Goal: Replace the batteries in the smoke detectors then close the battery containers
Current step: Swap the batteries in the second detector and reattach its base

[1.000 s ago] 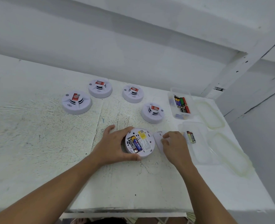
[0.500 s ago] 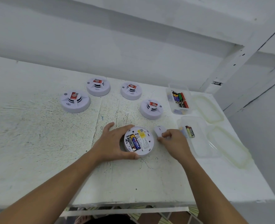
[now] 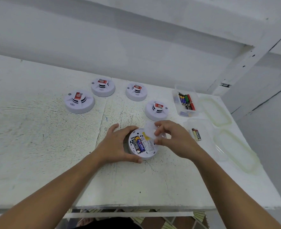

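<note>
Over detector (image 3: 143, 144), right hand (image 3: 171, 138) pinches blurred cover (image 3: 150, 131).

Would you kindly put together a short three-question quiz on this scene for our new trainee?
1. True or false: the battery compartment of the upturned detector, held by the left hand, is closed.
2. What does the right hand hold? A) a battery B) the white cover C) a container lid
3. How many other detectors sit face-up farther back on the table?

Key: 1 false, the batteries are exposed; 2 B; 3 four.
</note>
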`<state>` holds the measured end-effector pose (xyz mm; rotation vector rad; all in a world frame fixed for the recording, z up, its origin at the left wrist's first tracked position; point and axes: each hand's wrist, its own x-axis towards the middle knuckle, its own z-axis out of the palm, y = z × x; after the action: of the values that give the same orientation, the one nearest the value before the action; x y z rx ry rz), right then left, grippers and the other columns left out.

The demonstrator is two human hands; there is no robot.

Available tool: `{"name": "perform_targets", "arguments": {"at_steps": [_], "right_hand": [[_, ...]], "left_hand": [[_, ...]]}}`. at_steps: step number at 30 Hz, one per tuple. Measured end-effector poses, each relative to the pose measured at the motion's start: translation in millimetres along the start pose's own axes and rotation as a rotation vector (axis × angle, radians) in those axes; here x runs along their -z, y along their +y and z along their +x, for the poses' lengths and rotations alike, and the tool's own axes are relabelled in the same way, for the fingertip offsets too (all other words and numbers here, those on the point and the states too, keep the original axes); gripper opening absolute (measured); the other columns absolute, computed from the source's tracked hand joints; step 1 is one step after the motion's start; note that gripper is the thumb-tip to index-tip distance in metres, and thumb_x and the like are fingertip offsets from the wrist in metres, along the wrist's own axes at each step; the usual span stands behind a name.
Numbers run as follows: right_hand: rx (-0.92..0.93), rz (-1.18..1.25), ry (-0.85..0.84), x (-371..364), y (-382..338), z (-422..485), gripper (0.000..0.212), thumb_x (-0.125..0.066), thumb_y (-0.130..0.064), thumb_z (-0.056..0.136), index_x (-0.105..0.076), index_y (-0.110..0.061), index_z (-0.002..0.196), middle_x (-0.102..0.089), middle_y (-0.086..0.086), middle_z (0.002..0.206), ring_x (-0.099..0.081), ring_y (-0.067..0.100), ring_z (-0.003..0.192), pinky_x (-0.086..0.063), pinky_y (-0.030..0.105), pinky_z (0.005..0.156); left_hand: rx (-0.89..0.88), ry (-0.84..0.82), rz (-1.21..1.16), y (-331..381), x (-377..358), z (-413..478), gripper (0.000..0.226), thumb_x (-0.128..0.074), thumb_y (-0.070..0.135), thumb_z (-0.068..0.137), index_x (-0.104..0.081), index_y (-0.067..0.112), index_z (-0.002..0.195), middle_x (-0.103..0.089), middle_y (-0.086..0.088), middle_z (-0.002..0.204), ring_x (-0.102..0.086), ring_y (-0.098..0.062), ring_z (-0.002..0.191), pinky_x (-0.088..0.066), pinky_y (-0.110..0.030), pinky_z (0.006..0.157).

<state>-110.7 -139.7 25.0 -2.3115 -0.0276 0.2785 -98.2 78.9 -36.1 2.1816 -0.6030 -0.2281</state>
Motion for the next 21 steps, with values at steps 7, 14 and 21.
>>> {"name": "perform_targets", "arguments": {"at_steps": [7, 14, 21], "right_hand": [[0.246, -0.331, -0.219, -7.9, -11.9, 5.6, 0.018, -0.072, -0.012, 0.077, -0.062, -0.02, 0.09, -0.051, -0.012, 0.131, -0.044, 0.001, 0.112, -0.032, 0.01, 0.09], [0.311, -0.516, -0.318, -9.4, -19.6, 13.7, 0.016, -0.068, -0.008, 0.08, -0.063, -0.015, 0.094, -0.048, -0.01, 0.139, -0.043, 0.007, 0.122, -0.029, 0.013, 0.088], [0.342, -0.539, -0.342, -10.6, -18.3, 16.8, 0.016, -0.065, -0.004, 0.079, -0.062, -0.012, 0.093, -0.048, -0.011, 0.141, -0.042, 0.006, 0.125, -0.028, 0.012, 0.087]], "left_hand": [[-0.021, 0.012, 0.009, -9.5, -4.2, 3.4, 0.099, -0.073, 0.075, 0.043, -0.04, 0.04, 0.129, -0.053, 0.029, 0.118, -0.019, 0.032, 0.115, -0.001, -0.03, 0.117], [-0.032, 0.017, 0.002, -7.4, -3.2, 3.1, 0.094, -0.074, 0.073, 0.043, -0.037, 0.046, 0.125, -0.051, 0.033, 0.114, -0.023, 0.031, 0.114, -0.001, -0.027, 0.115], [-0.017, 0.025, -0.011, -9.4, -3.1, 4.2, 0.099, -0.075, 0.073, 0.042, -0.041, 0.04, 0.13, -0.051, 0.034, 0.115, -0.023, 0.028, 0.117, 0.0, -0.027, 0.116]]}}
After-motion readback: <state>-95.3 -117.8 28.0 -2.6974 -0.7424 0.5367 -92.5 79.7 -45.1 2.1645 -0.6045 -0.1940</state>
